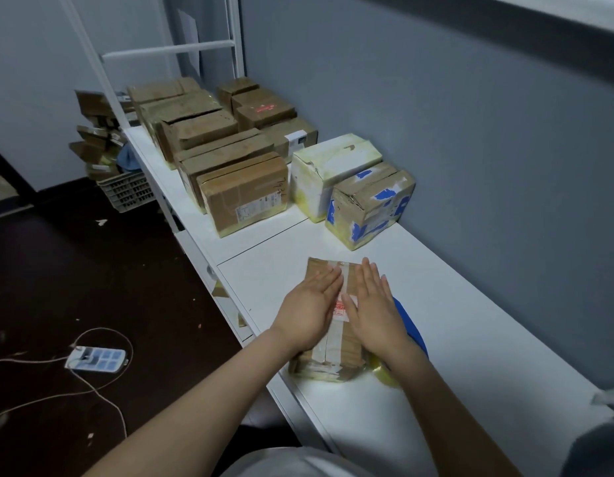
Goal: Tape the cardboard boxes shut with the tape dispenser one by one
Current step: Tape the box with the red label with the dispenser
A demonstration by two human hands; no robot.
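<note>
Head view: the small cardboard box [328,364] being worked on lies on the white table [470,339], close to its near edge, with its long axis pointing away from the person. A strip of clear tape [346,275] runs along the centre seam of its top. The left hand [309,311] and right hand [374,308] rest flat on the top, one on each side of the strip. Their fingers are straight and together and grip nothing. This placement probably serves to press the flaps down and seat the tape on the cardboard (with a palm on each flap, the seam cannot gape).

The tape dispenser [410,325], blue with a yellowish roll, lies on the table just beside the box on its right, largely hidden by the right forearm. It is near the right hand but not held.

Judged step: smoothing the applied strip; this box appears nearly finished.

Further boxes [243,194] stand in rows at the far end of the table, near the wall and well apart from the work area. Whether they are queued or finished stock cannot be told.
</note>
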